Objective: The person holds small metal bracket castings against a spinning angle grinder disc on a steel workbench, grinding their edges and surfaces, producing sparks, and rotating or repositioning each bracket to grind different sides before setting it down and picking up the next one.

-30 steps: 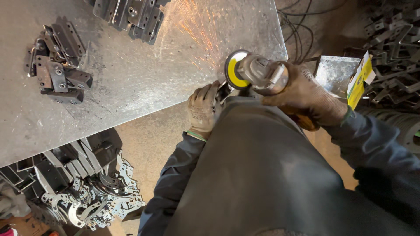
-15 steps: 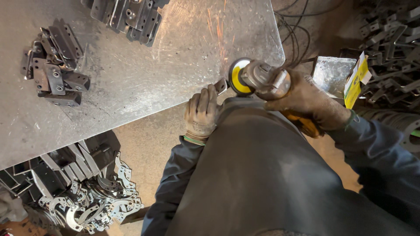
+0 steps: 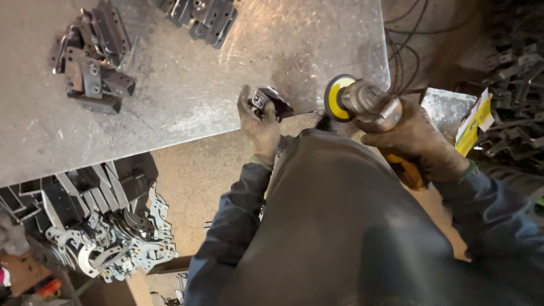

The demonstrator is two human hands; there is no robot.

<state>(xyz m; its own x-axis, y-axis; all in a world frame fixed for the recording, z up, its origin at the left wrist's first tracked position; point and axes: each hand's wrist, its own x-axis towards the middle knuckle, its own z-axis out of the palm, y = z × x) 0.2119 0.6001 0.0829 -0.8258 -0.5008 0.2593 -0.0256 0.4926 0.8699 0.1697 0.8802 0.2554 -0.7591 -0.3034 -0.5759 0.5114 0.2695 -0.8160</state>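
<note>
My left hand [image 3: 259,126] grasps a bracket [image 3: 271,102] at the surface's [image 3: 187,96] near edge | right hand [image 3: 416,139] grips the grinder [image 3: 362,102], just right of it | bracket pile [image 3: 90,62] far left.

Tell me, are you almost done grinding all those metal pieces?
Hard to say. A pile of brackets lies on the steel table, more at its far edge. The left hand holds one bracket at the table edge; the right hand holds the angle grinder beside it, no sparks. Heaps of parts wait below.
</note>
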